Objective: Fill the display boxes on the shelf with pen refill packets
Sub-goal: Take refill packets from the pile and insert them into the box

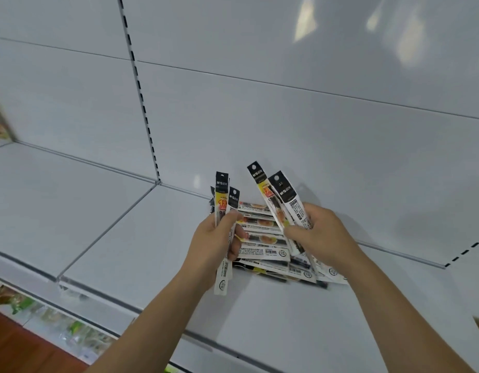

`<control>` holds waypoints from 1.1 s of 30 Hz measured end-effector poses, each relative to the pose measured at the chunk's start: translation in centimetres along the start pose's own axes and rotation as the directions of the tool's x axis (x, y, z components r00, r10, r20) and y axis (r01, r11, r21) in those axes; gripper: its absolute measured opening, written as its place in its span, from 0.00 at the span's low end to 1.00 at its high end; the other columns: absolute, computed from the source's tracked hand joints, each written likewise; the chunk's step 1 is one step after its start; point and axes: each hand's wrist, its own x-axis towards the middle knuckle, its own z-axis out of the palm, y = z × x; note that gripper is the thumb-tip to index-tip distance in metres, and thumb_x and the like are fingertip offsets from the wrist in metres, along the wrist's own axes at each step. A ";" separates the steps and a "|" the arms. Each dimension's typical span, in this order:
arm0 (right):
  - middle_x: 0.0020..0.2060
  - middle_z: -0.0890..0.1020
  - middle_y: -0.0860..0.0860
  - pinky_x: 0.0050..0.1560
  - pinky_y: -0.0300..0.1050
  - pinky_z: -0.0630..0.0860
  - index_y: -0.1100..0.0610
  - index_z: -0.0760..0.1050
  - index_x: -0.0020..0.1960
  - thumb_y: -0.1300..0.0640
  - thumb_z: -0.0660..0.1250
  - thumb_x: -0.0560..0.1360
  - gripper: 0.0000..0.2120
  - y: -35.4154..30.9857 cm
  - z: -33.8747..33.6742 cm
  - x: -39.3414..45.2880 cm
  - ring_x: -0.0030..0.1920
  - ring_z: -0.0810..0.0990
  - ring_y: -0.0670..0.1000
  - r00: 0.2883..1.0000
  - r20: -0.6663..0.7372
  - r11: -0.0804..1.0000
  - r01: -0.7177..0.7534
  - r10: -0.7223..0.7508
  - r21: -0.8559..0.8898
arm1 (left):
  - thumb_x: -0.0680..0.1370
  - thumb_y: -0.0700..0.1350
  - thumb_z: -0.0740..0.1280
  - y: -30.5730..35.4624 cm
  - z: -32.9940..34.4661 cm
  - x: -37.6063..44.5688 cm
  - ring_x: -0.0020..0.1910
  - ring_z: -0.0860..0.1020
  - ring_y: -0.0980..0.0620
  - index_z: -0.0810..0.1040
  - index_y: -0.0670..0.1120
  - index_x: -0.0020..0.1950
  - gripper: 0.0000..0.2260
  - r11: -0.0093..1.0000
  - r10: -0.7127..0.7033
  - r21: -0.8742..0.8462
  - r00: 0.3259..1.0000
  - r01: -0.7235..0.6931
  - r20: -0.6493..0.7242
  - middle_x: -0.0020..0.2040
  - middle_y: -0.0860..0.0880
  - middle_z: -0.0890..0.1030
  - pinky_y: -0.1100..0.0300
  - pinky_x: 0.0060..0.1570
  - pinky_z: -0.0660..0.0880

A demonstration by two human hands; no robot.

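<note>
Left hand curled round a few pen refill packets, held upright at mid-length. Between the hands, a loose pile of packets lies flat on the white shelf. Right hand pinches a fanned bunch. Packets look light, thin, glossy (likely slippery, bendy); best gripped mid-body, squared together. No display boxes in view.

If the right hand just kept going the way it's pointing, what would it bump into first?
Probably the back panel of the shelf: the right hand, gripping packets, points up and away. Depth is hard to judge.
</note>
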 end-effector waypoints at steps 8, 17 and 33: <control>0.50 0.89 0.47 0.56 0.48 0.81 0.47 0.79 0.60 0.46 0.64 0.84 0.09 -1.4 3.4 -3.9 0.52 0.87 0.47 0.998 -0.054 0.869 0.038 -0.013 0.493 | 0.87 0.53 0.61 -0.1 1.2 -2.5 0.36 0.77 0.49 0.76 0.41 0.52 0.15 0.948 0.275 0.133 0.955 -0.289 0.110 0.39 0.46 0.81 0.54 0.44 0.78; 0.45 0.87 0.40 0.45 0.35 0.80 0.48 0.79 0.56 0.66 0.75 0.76 0.17 -0.6 8.1 -7.4 0.46 0.86 0.42 0.952 -0.306 0.894 0.142 -0.007 0.424 | 0.84 0.37 0.66 -1.2 -0.1 -3.3 0.50 0.85 0.57 0.80 0.50 0.59 0.10 0.947 0.277 0.102 0.936 -0.304 0.215 0.49 0.56 0.87 0.64 0.47 0.81; 0.36 0.86 0.43 0.42 0.34 0.76 0.49 0.81 0.44 0.52 0.70 0.82 0.08 -1.1 10.6 -8.2 0.39 0.85 0.42 0.850 -0.508 0.959 0.013 0.139 0.283 | 0.85 0.52 0.67 -3.8 -1.9 -2.7 0.34 0.81 0.52 0.79 0.48 0.44 0.13 0.879 0.265 0.230 0.829 -0.417 0.492 0.34 0.51 0.82 0.49 0.42 0.81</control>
